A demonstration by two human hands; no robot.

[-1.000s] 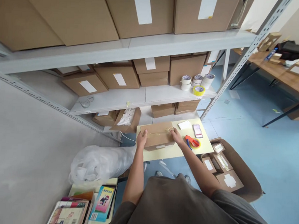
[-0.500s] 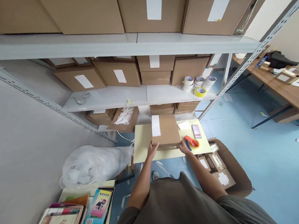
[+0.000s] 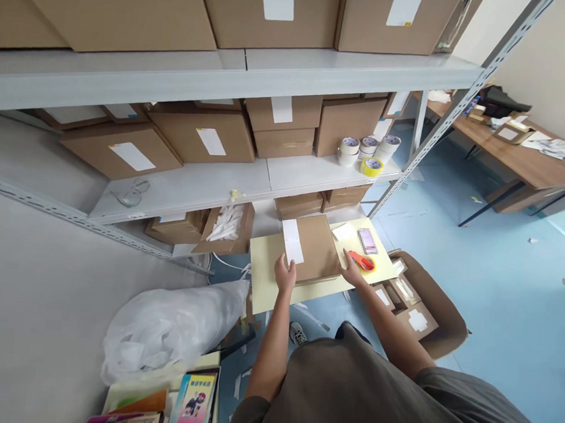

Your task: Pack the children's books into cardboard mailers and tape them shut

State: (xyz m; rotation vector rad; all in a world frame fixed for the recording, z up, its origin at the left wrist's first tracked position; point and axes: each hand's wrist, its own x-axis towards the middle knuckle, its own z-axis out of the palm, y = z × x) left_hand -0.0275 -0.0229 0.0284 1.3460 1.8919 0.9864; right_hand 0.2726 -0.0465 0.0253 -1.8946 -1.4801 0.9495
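Note:
A closed cardboard box [image 3: 317, 247] with a white label [image 3: 292, 237] lies over the pale yellow table [image 3: 265, 280]. My left hand [image 3: 285, 275] grips its near left corner, thumb and fingers by the label. At the near right side, my right hand [image 3: 352, 270] holds the box edge, its fingers pointing away from me. The fingertips' undersides are hidden. Right of the box are an orange tape dispenser [image 3: 364, 262], partly behind my right hand, a blurred pink-purple item [image 3: 367, 241] and a white paper [image 3: 344, 232].
Boxes fill the grey shelf rack [image 3: 319, 73] ahead; white tape rolls [image 3: 348, 150] and a yellow roll [image 3: 371, 167] stand on its middle shelf. A large open carton [image 3: 448, 324] is at right. At left are a white plastic bag [image 3: 174, 326] and books [image 3: 194, 401].
The box has turned slightly and sits lower against the table. My left hand has shifted up along its near left corner, and my right hand along its right side. The view has moved a little.

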